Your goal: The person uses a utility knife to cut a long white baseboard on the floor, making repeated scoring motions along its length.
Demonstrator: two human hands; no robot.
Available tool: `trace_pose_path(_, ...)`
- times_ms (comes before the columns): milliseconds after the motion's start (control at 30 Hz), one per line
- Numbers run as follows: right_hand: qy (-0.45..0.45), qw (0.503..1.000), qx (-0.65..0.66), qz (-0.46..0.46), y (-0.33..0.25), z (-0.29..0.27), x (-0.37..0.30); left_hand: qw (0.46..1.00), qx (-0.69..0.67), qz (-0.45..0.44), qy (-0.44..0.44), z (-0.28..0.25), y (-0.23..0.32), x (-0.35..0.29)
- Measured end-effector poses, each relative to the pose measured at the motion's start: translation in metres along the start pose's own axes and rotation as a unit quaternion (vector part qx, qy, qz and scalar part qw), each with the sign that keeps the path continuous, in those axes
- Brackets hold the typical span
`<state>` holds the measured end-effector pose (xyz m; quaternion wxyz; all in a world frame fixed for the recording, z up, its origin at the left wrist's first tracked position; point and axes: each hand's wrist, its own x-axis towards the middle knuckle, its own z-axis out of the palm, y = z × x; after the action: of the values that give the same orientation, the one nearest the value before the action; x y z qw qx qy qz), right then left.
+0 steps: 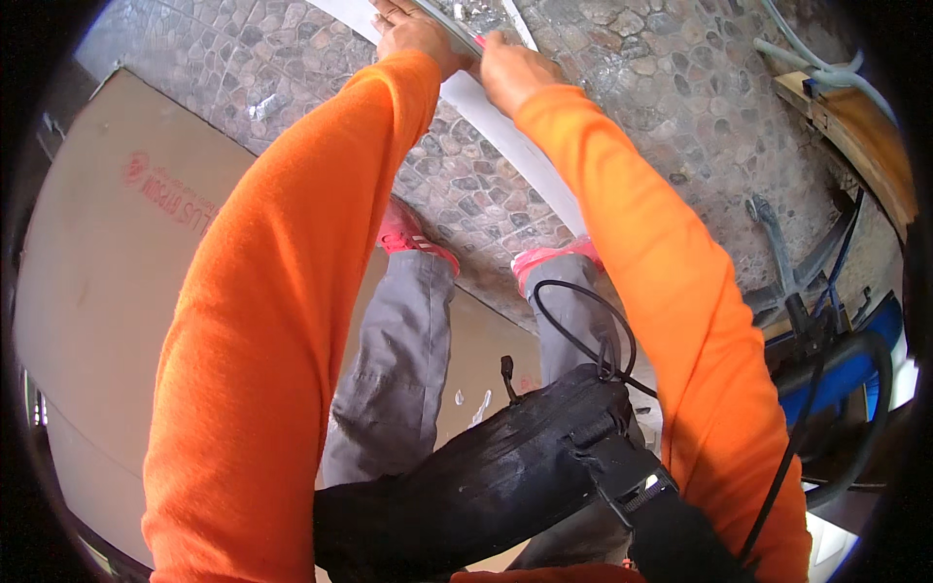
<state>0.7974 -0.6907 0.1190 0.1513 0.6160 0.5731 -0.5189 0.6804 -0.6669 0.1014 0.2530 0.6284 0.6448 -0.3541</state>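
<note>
At the top of the view, my left hand (420, 39) lies flat with fingers stretched out, pressing on a long white strip of board (520, 151) and against a grey metal straightedge (449, 21). Close beside it, my right hand (517, 73) is closed at the straightedge's near end. A small red bit (480, 41) shows at its fingertips; the rest of what it grips is hidden. The white strip runs down from under both hands toward my right shoe (554, 257), over the stone-patterned floor (466, 175).
A large tan gypsum board (107, 262) with red print lies to the left and under my legs. A black waist bag (486, 447) with a looping cord hangs at my front. On the right are a wooden edge (846, 136), a pale hose (826, 70) and a metal stand (777, 243).
</note>
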Motion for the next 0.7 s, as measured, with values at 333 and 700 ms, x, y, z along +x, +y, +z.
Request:
trace_pose_path(333,-0.052,0.991,-0.120,0.016,0.067,0.031,-0.034,0.987,0.145,0.048,-0.050,0.006,-0.013,0.012)
trace_pose_path(700,-0.071,0.986,-0.143,0.051,0.086,0.038,-0.053,0.989,-0.123,-0.081,0.009,0.008,-0.013,0.003)
